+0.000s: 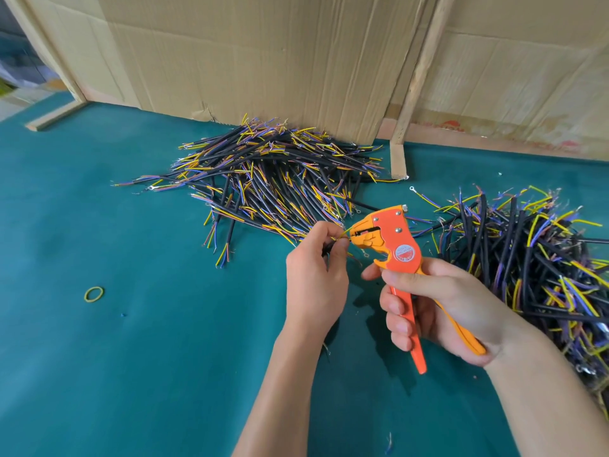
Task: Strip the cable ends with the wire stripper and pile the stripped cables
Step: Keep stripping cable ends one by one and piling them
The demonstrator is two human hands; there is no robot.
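Note:
My right hand (438, 308) grips the handles of an orange wire stripper (392, 240), its jaws pointing left. My left hand (314, 268) pinches a short black cable (329, 247) whose yellow-green wire end (346, 232) sits in the stripper's jaws. A large pile of black cables (273, 179) with yellow, blue and brown wire ends lies on the green table behind my hands. A second pile of similar cables (534, 265) lies at the right, beside my right hand.
The green felt table (148, 357) carries a yellow rubber band (94, 294) at the left and small scraps of insulation. Cardboard sheets (263, 54) and a wooden post (418, 74) stand along the back edge.

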